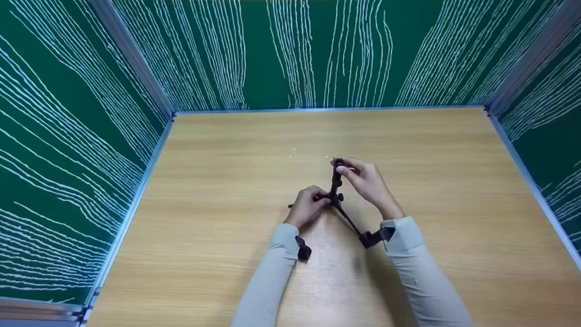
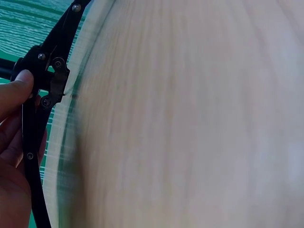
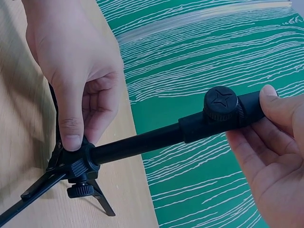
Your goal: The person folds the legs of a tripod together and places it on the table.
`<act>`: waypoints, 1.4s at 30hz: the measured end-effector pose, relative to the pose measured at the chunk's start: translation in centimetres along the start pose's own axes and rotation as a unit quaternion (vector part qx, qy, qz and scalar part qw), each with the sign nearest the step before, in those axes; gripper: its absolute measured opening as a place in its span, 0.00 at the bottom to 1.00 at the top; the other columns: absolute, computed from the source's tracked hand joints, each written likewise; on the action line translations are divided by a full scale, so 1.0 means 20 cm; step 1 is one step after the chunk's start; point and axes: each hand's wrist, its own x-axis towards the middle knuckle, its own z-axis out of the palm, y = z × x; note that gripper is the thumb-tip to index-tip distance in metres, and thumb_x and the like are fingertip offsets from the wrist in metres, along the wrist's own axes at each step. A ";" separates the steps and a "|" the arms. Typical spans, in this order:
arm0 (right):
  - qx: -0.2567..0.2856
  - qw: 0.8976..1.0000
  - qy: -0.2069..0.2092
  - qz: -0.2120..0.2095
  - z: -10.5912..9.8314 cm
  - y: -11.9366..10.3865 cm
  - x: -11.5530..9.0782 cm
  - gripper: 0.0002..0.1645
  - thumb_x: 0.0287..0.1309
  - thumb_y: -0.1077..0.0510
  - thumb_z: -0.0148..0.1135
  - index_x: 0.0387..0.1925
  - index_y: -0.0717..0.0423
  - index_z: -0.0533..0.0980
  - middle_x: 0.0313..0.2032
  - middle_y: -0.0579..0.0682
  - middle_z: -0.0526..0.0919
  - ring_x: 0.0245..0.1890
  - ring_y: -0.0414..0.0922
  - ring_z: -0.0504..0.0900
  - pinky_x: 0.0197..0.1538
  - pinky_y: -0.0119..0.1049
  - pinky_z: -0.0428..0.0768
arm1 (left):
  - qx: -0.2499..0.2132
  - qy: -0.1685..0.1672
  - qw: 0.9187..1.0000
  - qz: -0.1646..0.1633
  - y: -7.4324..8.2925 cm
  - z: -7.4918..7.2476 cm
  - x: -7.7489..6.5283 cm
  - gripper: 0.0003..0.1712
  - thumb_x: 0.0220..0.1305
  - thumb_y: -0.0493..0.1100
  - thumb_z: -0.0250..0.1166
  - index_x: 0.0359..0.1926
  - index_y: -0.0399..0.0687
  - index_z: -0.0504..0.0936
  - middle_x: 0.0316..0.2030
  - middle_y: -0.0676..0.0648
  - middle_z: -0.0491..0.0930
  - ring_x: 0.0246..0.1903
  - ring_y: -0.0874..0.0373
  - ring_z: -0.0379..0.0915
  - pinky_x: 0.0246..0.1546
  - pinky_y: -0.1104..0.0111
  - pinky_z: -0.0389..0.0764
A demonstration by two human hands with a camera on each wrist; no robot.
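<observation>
A black tripod stand [image 1: 336,181] with a central column and spread legs is between the two hands over the table. With thumb and fingers, my left hand [image 1: 308,207] pinches it at the hub [image 3: 83,161], where the legs join. My right hand [image 1: 368,180] grips the top end of the column, thumb on one side and fingers beneath. A round knob [image 3: 220,103] with a star mark sits just below those fingers, and a smaller knob [image 3: 80,190] is on the hub. Riveted leg hinges [image 2: 47,80] show beside the left thumb in the left wrist view.
The wooden table [image 1: 218,154] has a few tiny white specks near its middle. Green panels [image 1: 281,54] with wavy white lines stand behind and at both sides, joined by metal posts [image 1: 136,59]. A small black camera [image 1: 303,249] is strapped to the left wrist.
</observation>
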 end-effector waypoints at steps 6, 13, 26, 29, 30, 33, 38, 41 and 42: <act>0.004 1.000 0.004 -0.018 0.00 0.01 0.00 0.17 0.65 0.62 0.57 0.52 0.67 0.77 0.49 0.60 0.84 0.53 0.51 0.81 0.54 0.19 0.75 | -0.003 0.005 1.000 0.005 0.00 0.00 0.00 0.06 0.59 0.38 0.68 0.37 0.40 0.85 0.35 0.47 0.84 0.37 0.61 0.76 0.42 0.74 0.77; 0.017 0.999 0.004 -0.030 0.01 0.02 -0.01 0.17 0.64 0.64 0.57 0.52 0.68 0.77 0.48 0.62 0.84 0.53 0.52 0.81 0.55 0.21 0.75 | 0.003 0.013 1.000 0.000 0.00 0.00 -0.01 0.06 0.59 0.38 0.68 0.38 0.42 0.85 0.35 0.48 0.84 0.38 0.60 0.76 0.43 0.74 0.77; 0.017 0.999 0.002 -0.027 0.01 0.01 -0.01 0.17 0.64 0.66 0.57 0.52 0.69 0.77 0.48 0.63 0.83 0.53 0.53 0.81 0.54 0.20 0.76 | -0.002 0.029 0.999 0.019 -0.01 0.01 -0.01 0.05 0.58 0.38 0.68 0.36 0.41 0.84 0.35 0.48 0.84 0.37 0.62 0.76 0.43 0.74 0.77; 0.024 0.999 0.002 -0.021 0.01 0.01 -0.01 0.17 0.64 0.65 0.57 0.53 0.69 0.77 0.48 0.63 0.83 0.54 0.56 0.80 0.54 0.20 0.75 | -0.004 0.030 0.999 0.022 -0.01 0.01 -0.01 0.05 0.59 0.38 0.68 0.36 0.41 0.84 0.35 0.47 0.84 0.38 0.61 0.77 0.43 0.73 0.78; 0.023 1.000 0.002 -0.020 0.01 0.01 -0.01 0.17 0.64 0.65 0.57 0.53 0.68 0.77 0.48 0.63 0.83 0.54 0.55 0.80 0.54 0.20 0.75 | -0.005 0.031 0.999 0.023 -0.01 0.01 -0.02 0.05 0.59 0.38 0.68 0.36 0.40 0.84 0.35 0.47 0.84 0.38 0.60 0.77 0.43 0.73 0.78; 0.019 1.000 -0.001 -0.019 0.01 0.01 -0.01 0.17 0.65 0.64 0.56 0.53 0.68 0.77 0.49 0.63 0.83 0.54 0.53 0.80 0.55 0.20 0.74 | -0.004 0.033 0.999 0.024 -0.01 0.01 -0.02 0.05 0.59 0.38 0.68 0.36 0.40 0.84 0.35 0.46 0.84 0.38 0.59 0.78 0.44 0.72 0.78; 0.017 1.000 0.000 -0.018 0.02 0.01 -0.01 0.15 0.65 0.64 0.57 0.51 0.64 0.79 0.47 0.59 0.85 0.51 0.47 0.81 0.54 0.21 0.76 | -0.003 0.040 0.999 0.025 -0.01 0.02 -0.02 0.06 0.59 0.38 0.68 0.37 0.40 0.84 0.36 0.46 0.84 0.40 0.58 0.79 0.46 0.72 0.78; 0.015 1.000 -0.001 -0.020 0.02 0.02 -0.01 0.15 0.65 0.63 0.57 0.51 0.64 0.79 0.47 0.59 0.85 0.50 0.45 0.81 0.53 0.21 0.76 | -0.005 0.043 0.999 0.024 0.00 0.02 -0.03 0.07 0.59 0.38 0.68 0.37 0.40 0.84 0.36 0.46 0.84 0.40 0.58 0.79 0.46 0.72 0.78; 0.014 1.000 -0.001 -0.021 0.02 0.02 -0.01 0.15 0.65 0.63 0.57 0.51 0.64 0.79 0.48 0.59 0.84 0.50 0.45 0.81 0.53 0.21 0.76 | -0.006 0.044 0.999 0.025 0.00 0.02 -0.03 0.07 0.59 0.38 0.68 0.37 0.40 0.84 0.36 0.46 0.84 0.40 0.58 0.79 0.46 0.72 0.78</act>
